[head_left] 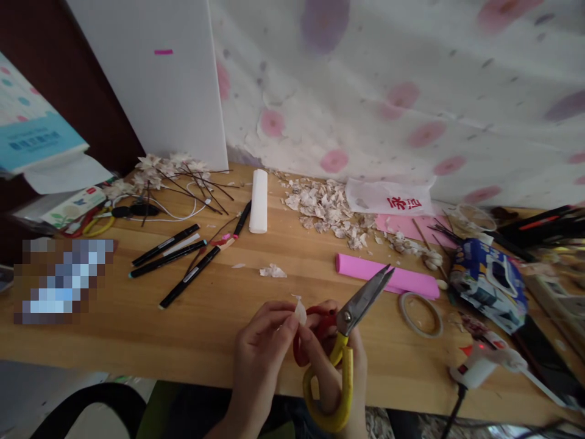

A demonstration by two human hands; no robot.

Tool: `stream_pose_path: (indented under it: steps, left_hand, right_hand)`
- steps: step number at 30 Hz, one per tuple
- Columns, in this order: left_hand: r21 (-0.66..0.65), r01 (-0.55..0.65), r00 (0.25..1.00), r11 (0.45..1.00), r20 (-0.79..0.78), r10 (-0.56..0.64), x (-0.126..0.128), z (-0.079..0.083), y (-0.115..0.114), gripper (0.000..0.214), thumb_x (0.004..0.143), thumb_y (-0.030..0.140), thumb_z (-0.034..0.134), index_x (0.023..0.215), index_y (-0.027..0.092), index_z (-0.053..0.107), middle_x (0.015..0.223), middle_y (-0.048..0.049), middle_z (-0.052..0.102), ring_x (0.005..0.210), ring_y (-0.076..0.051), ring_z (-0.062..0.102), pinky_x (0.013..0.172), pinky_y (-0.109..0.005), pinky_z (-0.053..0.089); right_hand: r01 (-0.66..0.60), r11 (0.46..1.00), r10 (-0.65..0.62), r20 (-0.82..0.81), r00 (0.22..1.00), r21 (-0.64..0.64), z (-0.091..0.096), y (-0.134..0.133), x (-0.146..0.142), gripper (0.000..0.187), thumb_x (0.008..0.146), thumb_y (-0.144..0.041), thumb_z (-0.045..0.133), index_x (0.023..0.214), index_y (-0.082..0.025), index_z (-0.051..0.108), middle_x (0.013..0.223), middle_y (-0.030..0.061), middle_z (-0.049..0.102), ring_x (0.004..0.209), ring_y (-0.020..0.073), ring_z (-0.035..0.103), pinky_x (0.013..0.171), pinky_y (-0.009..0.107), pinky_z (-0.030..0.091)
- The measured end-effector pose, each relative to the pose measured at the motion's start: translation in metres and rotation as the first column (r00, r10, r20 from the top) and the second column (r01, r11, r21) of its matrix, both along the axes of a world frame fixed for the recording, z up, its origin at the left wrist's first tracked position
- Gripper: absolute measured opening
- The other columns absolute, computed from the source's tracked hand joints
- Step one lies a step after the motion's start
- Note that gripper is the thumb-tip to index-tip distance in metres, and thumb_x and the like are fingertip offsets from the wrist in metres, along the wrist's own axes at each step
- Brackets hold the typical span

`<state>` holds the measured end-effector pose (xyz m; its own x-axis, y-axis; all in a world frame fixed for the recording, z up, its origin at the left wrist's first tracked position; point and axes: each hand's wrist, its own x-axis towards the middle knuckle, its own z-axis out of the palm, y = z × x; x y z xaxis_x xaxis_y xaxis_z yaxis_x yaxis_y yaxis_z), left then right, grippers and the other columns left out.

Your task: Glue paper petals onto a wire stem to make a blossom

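Near the table's front edge, my left hand (262,350) pinches a small pale petal (300,311) between thumb and fingertips. My right hand (326,360) is closed beside it, its fingertips close to the same petal. Hooked on the right hand is a pair of scissors (361,305) with one red and one yellow handle loop, the blades nearly together and pointing up and right. A small cluster of pale petals (273,271) lies on the wood just beyond the hands. Farther back spreads a heap of loose petals (326,204).
Black markers (189,277) lie at left, near a white roll (258,201). Flowers on dark stems (173,167) rest at the back left. On the right are a pink roll (388,275), a tape ring (420,315), a blue packet (489,280) and a corded glue gun (479,360).
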<state>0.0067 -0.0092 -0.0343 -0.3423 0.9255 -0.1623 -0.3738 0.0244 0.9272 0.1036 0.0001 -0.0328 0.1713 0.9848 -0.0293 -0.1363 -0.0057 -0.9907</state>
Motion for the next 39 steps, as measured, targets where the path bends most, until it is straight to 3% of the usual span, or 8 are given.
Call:
stream_pose_path:
  steps: [5, 12, 19, 23, 29, 33, 36, 39]
  left_hand:
    - [0.038, -0.016, 0.998, 0.999, -0.066, 0.019, 0.0, -0.003, 0.0, 0.015, 0.084, 0.033, 0.078, 0.071, 0.025, 0.081, 0.085, -0.0034, 0.074, 0.084, -0.017, 0.069, 0.078, -0.021, 0.055]
    - [-0.01, -0.08, 0.986, 0.997, -0.145, 0.078, -0.012, -0.012, 0.002, 0.018, 0.083, 0.037, 0.077, 0.072, 0.023, 0.078, 0.079, -0.0025, 0.072, 0.078, -0.016, 0.066, 0.073, -0.024, 0.054]
    - [-0.086, -0.261, 0.909, 0.961, -0.357, 0.215, -0.083, -0.033, 0.031, 0.025, 0.075, 0.047, 0.076, 0.079, 0.022, 0.078, 0.081, -0.0028, 0.075, 0.078, -0.019, 0.066, 0.072, -0.028, 0.052]
    - [-0.119, -0.198, 0.846, 0.973, -0.523, 0.108, -0.12, -0.038, 0.047, 0.024, 0.069, 0.046, 0.079, 0.074, 0.022, 0.079, 0.079, -0.005, 0.078, 0.076, -0.022, 0.068, 0.068, -0.031, 0.052]
    - [-0.181, -0.088, 0.703, 0.98, -0.708, -0.068, -0.134, -0.045, 0.062, 0.025, 0.077, 0.044, 0.069, 0.075, 0.022, 0.079, 0.068, -0.006, 0.078, 0.062, -0.024, 0.068, 0.057, -0.032, 0.051]
    - [-0.138, -0.101, 0.552, 0.985, -0.831, -0.06, -0.129, -0.046, 0.059, 0.027, 0.087, 0.034, 0.057, 0.091, 0.02, 0.079, 0.083, -0.0097, 0.079, 0.07, -0.024, 0.069, 0.068, -0.036, 0.055]
    - [-0.1, -0.028, 0.427, 0.995, -0.901, -0.079, -0.119, -0.047, 0.052, 0.03, 0.09, 0.023, 0.052, 0.103, 0.023, 0.079, 0.094, -0.0085, 0.078, 0.081, -0.023, 0.07, 0.078, -0.036, 0.055]
    - [-0.123, 0.038, 0.311, 0.992, -0.942, -0.128, -0.113, -0.049, 0.048, 0.037, 0.085, 0.014, 0.053, 0.109, 0.025, 0.08, 0.09, -0.0073, 0.075, 0.083, -0.025, 0.07, 0.075, -0.034, 0.054]
  right_hand:
    - [-0.059, 0.997, 0.056, -0.061, 0.997, -0.049, 0.001, 0.003, 0.001, 0.035, 0.079, -0.041, 0.084, 0.099, -0.026, 0.059, 0.056, -0.005, 0.058, 0.04, 0.0132, 0.049, 0.036, 0.024, 0.038]
    - [-0.136, 0.989, 0.133, -0.043, 0.99, -0.056, -0.009, -0.003, 0.011, 0.029, 0.09, -0.039, 0.075, 0.11, -0.027, 0.058, 0.071, -0.0011, 0.065, 0.044, 0.0132, 0.052, 0.041, 0.025, 0.041]
    - [-0.103, 0.993, 0.093, -0.174, 0.98, -0.053, -0.035, -0.004, 0.03, 0.034, 0.088, -0.035, 0.078, 0.114, -0.026, 0.057, 0.066, -0.0073, 0.058, 0.042, 0.0091, 0.049, 0.041, 0.021, 0.038]
    - [-0.029, 0.996, 0.01, -0.222, 0.975, -0.084, -0.051, 0.0, 0.046, 0.048, 0.079, -0.029, 0.086, 0.117, -0.025, 0.056, 0.061, -0.0104, 0.051, 0.042, 0.0098, 0.048, 0.041, 0.02, 0.038]
    - [0.014, 0.998, -0.031, -0.26, 0.965, -0.068, -0.057, 0.005, 0.067, 0.036, 0.074, -0.027, 0.088, 0.098, -0.023, 0.061, 0.054, -0.0092, 0.052, 0.039, 0.0106, 0.047, 0.039, 0.022, 0.038]
    - [0.059, 0.99, -0.092, -0.274, 0.957, -0.127, -0.061, 0.007, 0.076, 0.046, 0.069, -0.023, 0.091, 0.105, -0.023, 0.063, 0.056, -0.0091, 0.053, 0.041, 0.0109, 0.047, 0.04, 0.022, 0.038]
    - [0.027, 0.99, -0.065, -0.284, 0.957, -0.137, -0.064, 0.009, 0.077, 0.044, 0.07, -0.03, 0.089, 0.105, -0.022, 0.064, 0.055, -0.0093, 0.05, 0.04, 0.0112, 0.046, 0.038, 0.023, 0.037]
    - [-0.014, 0.99, -0.028, -0.296, 0.955, -0.141, -0.067, 0.013, 0.076, 0.043, 0.072, -0.037, 0.087, 0.104, -0.022, 0.064, 0.053, -0.0086, 0.051, 0.038, 0.0108, 0.044, 0.037, 0.023, 0.037]
